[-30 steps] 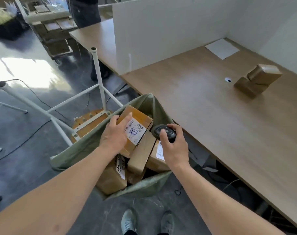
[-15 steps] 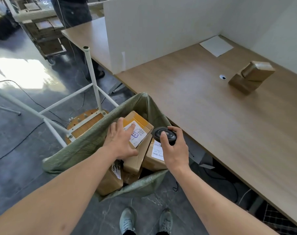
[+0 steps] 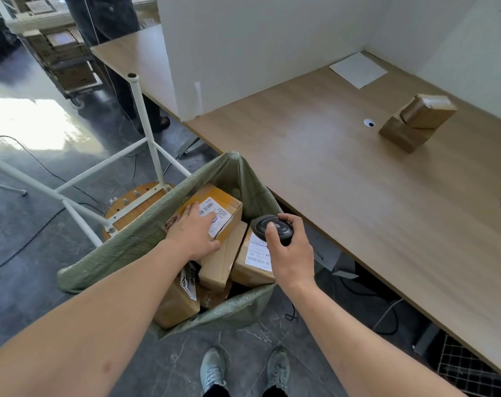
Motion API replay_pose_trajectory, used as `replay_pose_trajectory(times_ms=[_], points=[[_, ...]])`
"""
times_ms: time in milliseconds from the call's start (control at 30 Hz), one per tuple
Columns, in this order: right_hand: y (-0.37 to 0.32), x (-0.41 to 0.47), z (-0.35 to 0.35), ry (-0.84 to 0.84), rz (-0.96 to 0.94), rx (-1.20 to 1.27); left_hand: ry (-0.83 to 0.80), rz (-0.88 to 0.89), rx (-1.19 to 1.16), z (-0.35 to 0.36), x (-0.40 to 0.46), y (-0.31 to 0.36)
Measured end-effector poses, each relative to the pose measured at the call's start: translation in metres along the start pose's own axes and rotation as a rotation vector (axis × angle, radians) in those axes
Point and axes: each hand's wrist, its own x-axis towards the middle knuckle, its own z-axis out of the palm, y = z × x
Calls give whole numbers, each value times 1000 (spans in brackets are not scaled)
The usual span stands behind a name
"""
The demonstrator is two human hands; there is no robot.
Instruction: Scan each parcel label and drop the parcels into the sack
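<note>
Head view: my left hand (image 3: 196,234) has lowered the labelled parcel (image 3: 212,210) into the sack (image 3: 134,242), fingers flat atop it; right hand (image 3: 289,253) grips the scanner (image 3: 272,229); release next

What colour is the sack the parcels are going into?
Olive green, a woven fabric; the sack shows clearly in the head view.

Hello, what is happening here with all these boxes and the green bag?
A person is packing parcels into a green sack that stands on the floor beside a wooden table. The left hand rests on the top parcel in the sack, its fingers over the label. The right hand grips a black scanner just above the sack. Several more parcels already lie inside. Two small parcels wait on the table, one leaning on the other.
</note>
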Motion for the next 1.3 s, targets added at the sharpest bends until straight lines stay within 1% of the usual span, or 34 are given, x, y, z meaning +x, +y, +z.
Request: replay_pose_trajectory(times_ms=[100,200,233,333,400,733,1000,1200,1300], points=[[-1,2,-2,9,0,-1,20,-14,-1,0,0,3],[-5,3,-4,12,-4,5,64,29,23,1,3,7],[-6,4,-5,11,-6,9,58,40,43,1,4,8],[-9,4,-8,10,-13,12,-26,40,107,-1,8,12],[-11,3,-9,14,-15,14,-30,49,97,-6,10,15],[-33,-3,-24,78,-43,64,143,223,115,-38,-8,55],[-46,-4,-82,225,-102,104,229,368,191,-78,-38,134],[-41,12,-161,325,-117,127,267,443,217,-97,-45,223],[-34,25,-207,341,-117,148,298,472,220,-101,-40,272]])
